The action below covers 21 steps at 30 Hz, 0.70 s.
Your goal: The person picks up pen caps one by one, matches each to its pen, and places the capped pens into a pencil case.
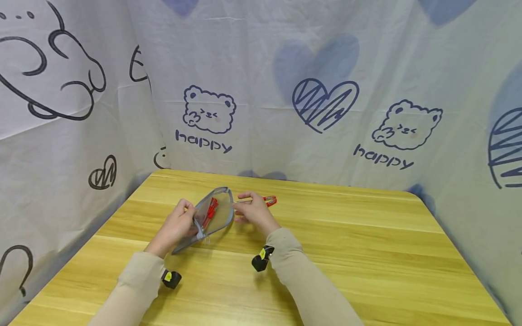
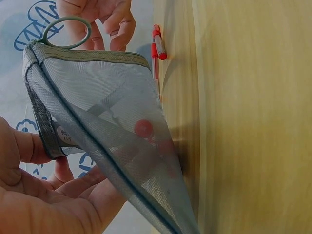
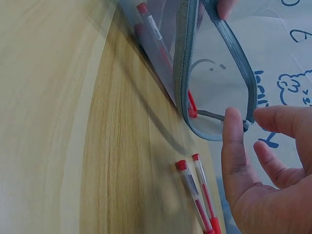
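My left hand [image 1: 179, 222] grips the rim of a grey mesh zip pouch [image 1: 222, 222], which is tilted above the table with its mouth spread towards the right. Red pens [image 1: 210, 212] show inside it through the mesh. At the mouth is my right hand [image 1: 254, 210], its thumb and fingers apart and the fingertips right by the zipped rim [image 3: 251, 92]. In the right wrist view, two clear pens with red ends [image 3: 200, 195] lie side by side on the wood near that hand. A thin loop [image 2: 68, 31] stands up at the pouch's corner in the left wrist view.
The wooden table [image 1: 367, 244] has rounded far corners. White cloth [image 1: 261, 136] printed with bears, hearts and the word happy hangs behind it and along both sides. Black wrist cameras [image 1: 171, 279] sit at both cuffs, low over the wood.
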Tool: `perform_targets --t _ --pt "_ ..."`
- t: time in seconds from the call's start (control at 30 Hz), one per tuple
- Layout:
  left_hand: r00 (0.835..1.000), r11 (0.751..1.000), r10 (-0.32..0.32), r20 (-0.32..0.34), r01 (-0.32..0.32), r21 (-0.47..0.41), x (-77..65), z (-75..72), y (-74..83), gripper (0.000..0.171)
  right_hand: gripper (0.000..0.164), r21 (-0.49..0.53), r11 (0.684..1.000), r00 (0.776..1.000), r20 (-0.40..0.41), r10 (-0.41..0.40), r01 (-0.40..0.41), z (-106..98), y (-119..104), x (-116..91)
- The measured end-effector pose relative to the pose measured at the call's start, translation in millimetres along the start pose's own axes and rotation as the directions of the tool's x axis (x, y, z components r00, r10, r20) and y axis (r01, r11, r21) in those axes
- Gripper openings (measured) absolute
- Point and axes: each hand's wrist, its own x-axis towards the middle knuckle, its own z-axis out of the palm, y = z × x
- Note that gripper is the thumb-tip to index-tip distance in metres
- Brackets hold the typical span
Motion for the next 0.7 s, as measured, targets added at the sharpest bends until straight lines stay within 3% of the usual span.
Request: perform_targets --t 0.7 --pt "1.000 1.000 0.006 -0.002 -0.006 0.001 2.2 0.3 -3.6 0.020 0.046 0.027 0.999 0.999 -0.026 0.020 -0.019 -17 6 3"
